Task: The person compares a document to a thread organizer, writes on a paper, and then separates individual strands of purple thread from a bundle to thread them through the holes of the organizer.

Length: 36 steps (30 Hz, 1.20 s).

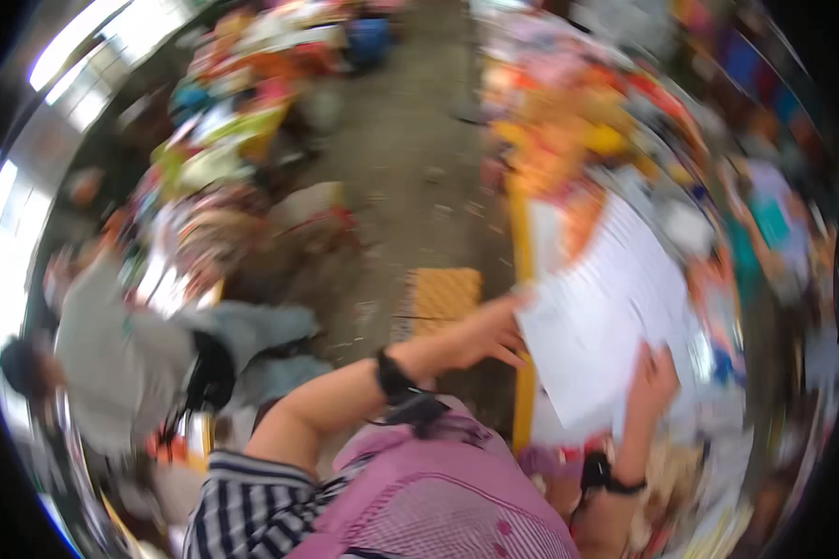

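Your pink apron [447,517] fills the lower middle, with a striped sleeve [242,498] at its left. Your left hand [488,333] reaches to the left edge of the white sheets [597,312], fingers spread; blur hides whether they grip or merely brush it, perhaps to steady that side. The sheets slant over the yellow-edged table [524,415], covering part of its border, which probably keeps them turned toward your eyes. Your right hand [655,380], well apart from the left, seems pinched on their lower right part, likely bearing most of the hold.

Around you, at far left, a co-worker in a grey top [126,345] sits or bends near the heaped cloth [219,224]. Next, the aisle floor [391,168] runs ahead, and a yellowish box [447,291] stands on it, where your feet might meet it. Farther right, an orange and yellow pile [555,130] crowds the surface beyond the sheets, leaving them little room to lie flat. At far right, a teal patch [772,219] is too smeared to identify.
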Available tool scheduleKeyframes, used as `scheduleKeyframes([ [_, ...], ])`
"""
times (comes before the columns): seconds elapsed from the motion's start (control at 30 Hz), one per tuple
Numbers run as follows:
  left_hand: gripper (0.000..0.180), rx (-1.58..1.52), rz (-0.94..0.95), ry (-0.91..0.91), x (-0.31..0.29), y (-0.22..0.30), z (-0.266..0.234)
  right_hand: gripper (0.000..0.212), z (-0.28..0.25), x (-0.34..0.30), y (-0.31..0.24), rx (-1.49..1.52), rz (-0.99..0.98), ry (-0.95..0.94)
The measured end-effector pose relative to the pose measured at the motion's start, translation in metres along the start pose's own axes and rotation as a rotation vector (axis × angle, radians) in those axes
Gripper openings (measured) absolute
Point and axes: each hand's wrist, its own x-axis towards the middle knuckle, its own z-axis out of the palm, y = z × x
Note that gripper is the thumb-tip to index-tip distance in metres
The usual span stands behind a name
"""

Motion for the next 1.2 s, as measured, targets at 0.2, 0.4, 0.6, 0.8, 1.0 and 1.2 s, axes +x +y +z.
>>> scheduleKeyframes([
  [0.2,0.024,0.35,0.257,0.43,-0.079,-0.022,-0.038,0.021,0.033,-0.019,-0.01,0.305,0.076,-0.231],
  [0.4,0.018,0.531,0.433,0.696,-0.176,-0.082,-0.062,0.058,0.022,-0.041,-0.13,0.443,0.12,-0.643],
  [0.6,0.012,0.5,0.38,0.845,-0.283,-0.145,-0.036,0.032,0.08,-0.063,-0.114,0.552,0.414,-1.102],
  [0.8,0.008,0.305,0.521,0.899,-0.35,-0.205,-0.039,0.02,0.07,-0.132,-0.191,0.622,0.547,-1.097],
  [1.0,0.014,0.546,0.438,0.939,-0.426,-0.266,-0.077,0.021,0.052,-0.226,-0.259,0.605,0.572,-1.163],
  [1.2,0.013,0.559,0.362,0.97,-0.518,-0.329,-0.1,0.028,0.052,-0.325,-0.289,0.614,0.6,-1.115],
])
